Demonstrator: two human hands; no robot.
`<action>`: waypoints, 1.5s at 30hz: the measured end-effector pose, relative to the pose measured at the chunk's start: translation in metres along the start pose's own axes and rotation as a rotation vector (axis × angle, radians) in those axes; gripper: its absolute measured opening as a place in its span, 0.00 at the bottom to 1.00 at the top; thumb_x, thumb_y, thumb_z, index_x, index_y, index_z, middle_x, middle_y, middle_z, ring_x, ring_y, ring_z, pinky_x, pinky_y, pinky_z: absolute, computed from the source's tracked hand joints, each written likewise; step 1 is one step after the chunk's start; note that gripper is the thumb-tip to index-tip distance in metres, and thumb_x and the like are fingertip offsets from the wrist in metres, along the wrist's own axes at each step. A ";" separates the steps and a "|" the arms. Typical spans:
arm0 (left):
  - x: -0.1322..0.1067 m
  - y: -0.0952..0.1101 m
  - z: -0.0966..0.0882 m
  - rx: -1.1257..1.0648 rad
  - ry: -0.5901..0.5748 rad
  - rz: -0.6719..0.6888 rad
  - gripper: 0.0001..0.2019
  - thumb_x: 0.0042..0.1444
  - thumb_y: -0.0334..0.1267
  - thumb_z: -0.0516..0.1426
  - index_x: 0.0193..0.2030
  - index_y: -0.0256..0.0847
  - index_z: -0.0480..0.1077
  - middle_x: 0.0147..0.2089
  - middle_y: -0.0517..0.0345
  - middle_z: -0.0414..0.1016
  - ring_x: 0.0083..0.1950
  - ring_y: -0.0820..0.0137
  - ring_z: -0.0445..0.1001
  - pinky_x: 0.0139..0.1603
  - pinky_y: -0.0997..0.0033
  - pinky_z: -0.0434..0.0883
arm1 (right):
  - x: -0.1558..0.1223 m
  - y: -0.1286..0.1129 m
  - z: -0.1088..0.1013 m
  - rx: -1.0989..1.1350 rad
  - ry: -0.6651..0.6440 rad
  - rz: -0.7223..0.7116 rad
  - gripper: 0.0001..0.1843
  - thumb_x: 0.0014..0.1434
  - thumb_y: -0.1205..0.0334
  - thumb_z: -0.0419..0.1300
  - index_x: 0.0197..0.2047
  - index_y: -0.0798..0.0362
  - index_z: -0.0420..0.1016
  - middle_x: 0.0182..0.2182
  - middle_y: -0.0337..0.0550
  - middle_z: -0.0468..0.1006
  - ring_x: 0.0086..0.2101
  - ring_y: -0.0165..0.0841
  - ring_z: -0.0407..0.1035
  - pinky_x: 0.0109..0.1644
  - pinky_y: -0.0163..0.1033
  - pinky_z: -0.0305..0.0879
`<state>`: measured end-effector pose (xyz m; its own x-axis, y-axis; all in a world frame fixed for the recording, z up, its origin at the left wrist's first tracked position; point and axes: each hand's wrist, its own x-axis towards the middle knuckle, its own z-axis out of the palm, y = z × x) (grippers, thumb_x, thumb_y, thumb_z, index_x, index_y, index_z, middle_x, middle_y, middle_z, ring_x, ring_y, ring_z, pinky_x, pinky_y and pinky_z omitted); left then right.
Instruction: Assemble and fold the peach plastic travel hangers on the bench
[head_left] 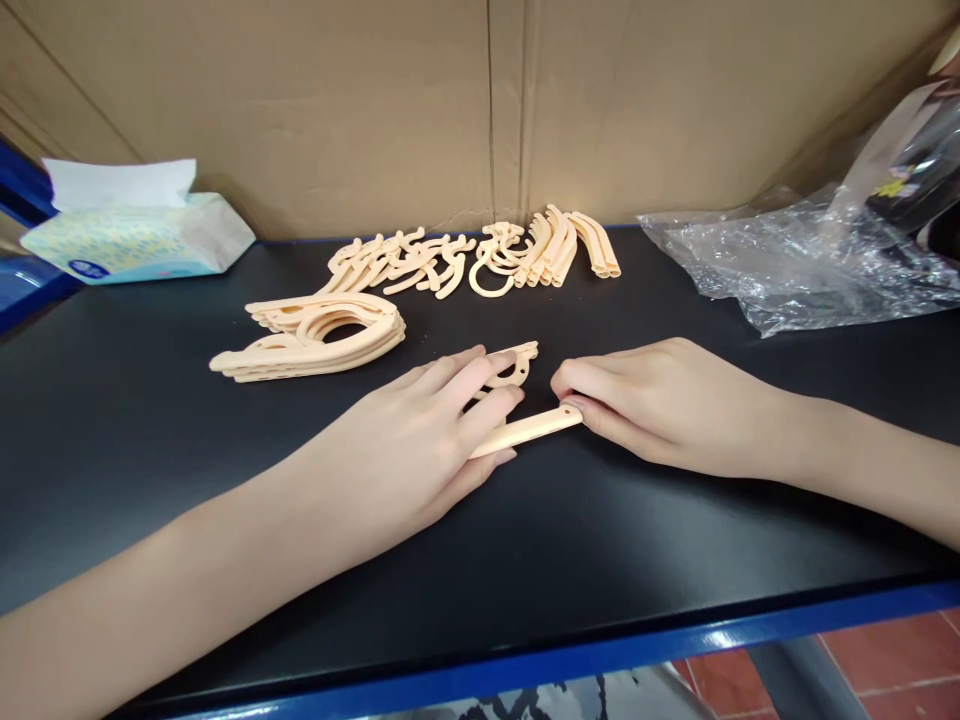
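Observation:
A cream plastic folding hanger piece lies under my left hand (442,425), whose fingers and thumb close around it. From beneath that hand a straight hanger arm (529,430) sticks out to the right. Just behind the arm, a curved hanger part with small holes (520,366) shows past my left fingertips; whether the two are joined is hidden. My right hand (667,405) pinches at the arm's right end with thumb and fingers. Left of my hands sits a stack of folded hanger bodies (352,345), similar in colour.
Along the back lie a row of loose hanger hooks (397,262) and a pile of curved hanger arms (551,250). A tissue pack (142,240) stands at the left, a clear plastic bag (795,260) at the right. Cardboard (337,110) walls the back of the black table (562,570).

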<state>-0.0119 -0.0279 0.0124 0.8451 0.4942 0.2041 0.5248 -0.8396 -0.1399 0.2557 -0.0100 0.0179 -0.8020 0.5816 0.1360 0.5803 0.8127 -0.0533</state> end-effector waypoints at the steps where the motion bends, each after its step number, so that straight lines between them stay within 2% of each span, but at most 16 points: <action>1: 0.000 0.000 0.000 -0.002 -0.009 -0.001 0.19 0.74 0.36 0.51 0.66 0.30 0.69 0.65 0.33 0.74 0.69 0.44 0.73 0.65 0.44 0.77 | 0.000 0.000 0.000 0.003 -0.002 0.001 0.11 0.75 0.63 0.47 0.41 0.50 0.67 0.33 0.38 0.79 0.27 0.31 0.71 0.30 0.37 0.54; 15: 0.002 0.000 0.000 -0.001 -0.003 0.013 0.19 0.73 0.35 0.52 0.66 0.29 0.69 0.66 0.34 0.73 0.69 0.44 0.73 0.66 0.44 0.77 | 0.000 0.000 0.000 0.003 0.000 -0.007 0.11 0.75 0.63 0.47 0.41 0.50 0.66 0.32 0.36 0.78 0.26 0.30 0.68 0.30 0.36 0.54; 21: 0.001 -0.001 -0.001 -0.001 -0.026 0.001 0.19 0.74 0.37 0.51 0.66 0.31 0.69 0.66 0.33 0.73 0.69 0.45 0.73 0.65 0.44 0.77 | 0.000 0.000 -0.001 -0.008 -0.005 0.004 0.10 0.75 0.64 0.47 0.41 0.50 0.66 0.32 0.36 0.78 0.26 0.30 0.68 0.30 0.37 0.54; 27: 0.001 -0.001 0.000 0.013 0.018 0.021 0.19 0.74 0.36 0.50 0.65 0.28 0.71 0.65 0.30 0.74 0.67 0.42 0.75 0.62 0.42 0.78 | 0.001 0.001 0.002 -0.010 0.024 -0.018 0.10 0.75 0.64 0.48 0.41 0.50 0.66 0.32 0.36 0.78 0.26 0.30 0.68 0.30 0.36 0.53; 45: 0.001 -0.002 -0.001 0.045 0.020 0.032 0.21 0.76 0.37 0.46 0.63 0.27 0.71 0.65 0.29 0.74 0.67 0.41 0.76 0.59 0.40 0.80 | 0.001 0.000 0.001 -0.009 0.037 -0.023 0.11 0.75 0.64 0.48 0.40 0.51 0.67 0.30 0.35 0.77 0.24 0.30 0.65 0.29 0.37 0.50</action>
<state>-0.0120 -0.0264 0.0139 0.8593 0.4624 0.2185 0.5022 -0.8437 -0.1896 0.2551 -0.0091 0.0165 -0.8096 0.5608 0.1734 0.5630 0.8254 -0.0409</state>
